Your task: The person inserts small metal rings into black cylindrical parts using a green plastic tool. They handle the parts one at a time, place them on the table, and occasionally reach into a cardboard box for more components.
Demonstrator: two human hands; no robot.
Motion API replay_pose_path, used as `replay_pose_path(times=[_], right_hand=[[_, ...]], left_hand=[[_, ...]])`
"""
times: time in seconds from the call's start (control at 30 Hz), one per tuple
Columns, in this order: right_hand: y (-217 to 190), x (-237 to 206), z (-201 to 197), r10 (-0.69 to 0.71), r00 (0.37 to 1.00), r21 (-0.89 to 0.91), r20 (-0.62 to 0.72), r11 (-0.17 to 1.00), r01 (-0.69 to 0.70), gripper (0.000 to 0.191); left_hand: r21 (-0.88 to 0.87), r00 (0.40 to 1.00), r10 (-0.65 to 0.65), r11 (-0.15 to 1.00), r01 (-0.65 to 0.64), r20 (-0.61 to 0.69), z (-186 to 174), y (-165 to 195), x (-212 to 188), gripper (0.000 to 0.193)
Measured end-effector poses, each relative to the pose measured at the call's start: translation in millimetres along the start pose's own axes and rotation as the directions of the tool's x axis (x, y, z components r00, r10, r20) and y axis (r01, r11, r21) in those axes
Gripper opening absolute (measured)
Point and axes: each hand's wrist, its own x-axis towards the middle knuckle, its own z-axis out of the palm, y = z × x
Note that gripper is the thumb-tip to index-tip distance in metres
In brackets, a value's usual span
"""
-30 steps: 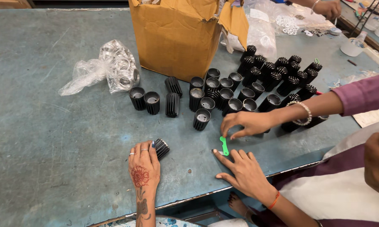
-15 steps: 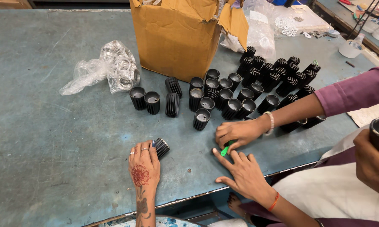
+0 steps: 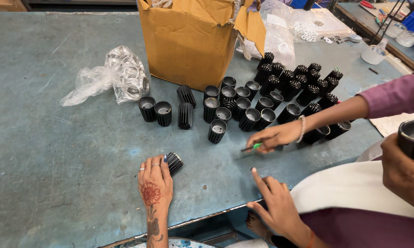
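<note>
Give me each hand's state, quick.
Left hand: open, flat, fingers on a lying black finned cylinder.
Right hand: closed around a black cup-shaped part.

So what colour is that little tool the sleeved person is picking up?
Bright green tool, seen in the head view.

Two black finned parts at the person's hands

A short black cylinder with lengthwise ribs [image 3: 174,162] lies on its side on the blue-grey tabletop [image 3: 55,151], near the front edge and well apart from the standing group of like pieces. It is tilted, its ribbed end pointing up and right, and its lower end is tucked under the fingers [image 3: 163,161] of the left hand [image 3: 155,187]. A second black cylinder with a smooth round rim [image 3: 413,138] is upright at the right edge, open end up, grey inside, gripped from below in the right hand [image 3: 402,177]; its lower part is hidden.
</note>
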Motion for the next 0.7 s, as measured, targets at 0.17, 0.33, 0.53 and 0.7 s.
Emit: replay_pose_path(times=[0.17,0.33,0.53,0.7], right_hand=[[-5.2,-9.1,6.2,0.003,0.996,0.802,0.089,0.593,-0.074,0.074],[-10.3,8.6,4.2,0.027,0.976,0.976,0.217,0.004,-0.218,0.062],[-18.5,37.6,-12.0,0.046,0.999,0.654,-0.026,0.756,-0.018,0.044],[-38.5,61.1,-22.2,-0.138,0.935,0.157,-0.325,0.968,0.198,0.037]], left_hand=[[-0.008,1.0,0.008,1.0,-0.008,0.006,-5.0,1.3,-3.0,0.024],[0.019,0.992,0.118,0.993,-0.117,-0.046,-17.5,9.8,-10.5,0.037],[0.018,0.987,0.156,0.988,-0.156,-0.039,-25.6,20.2,-9.6,0.04],[-0.012,0.973,0.232,0.973,-0.232,-0.001,-37.0,27.7,-7.6,0.048]])
